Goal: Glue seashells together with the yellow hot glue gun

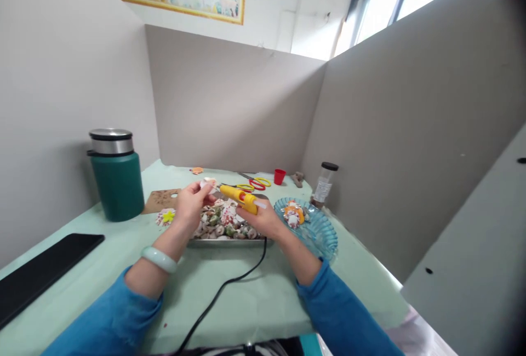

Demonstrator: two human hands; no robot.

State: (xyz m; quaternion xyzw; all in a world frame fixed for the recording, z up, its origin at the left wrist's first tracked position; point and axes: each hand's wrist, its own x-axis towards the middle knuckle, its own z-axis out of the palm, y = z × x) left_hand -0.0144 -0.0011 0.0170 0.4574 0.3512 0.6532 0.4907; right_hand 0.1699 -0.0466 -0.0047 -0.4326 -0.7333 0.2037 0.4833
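Observation:
My right hand (263,219) is closed around a yellow hot glue gun (238,196), its nozzle pointing left and a pale glue stick showing at its rear. Between the fingertips of my left hand (191,202) is a small whitish seashell (209,183), close to the nozzle. Whether nozzle and shell touch, I cannot tell. Under both hands lies a metal tray (230,243) heaped with small shells (222,219), some of them green. A black cord (230,281) runs from the glue gun down to the table's front edge.
To the right, a blue scalloped plate (322,235) holds an orange and white shell piece (295,214). Behind are scissors (257,183), a red cup (279,176) and a black-capped bottle (323,185). On the left are a green flask (117,181), a wooden board (158,201) and a black slab (49,268). Grey partitions enclose the table.

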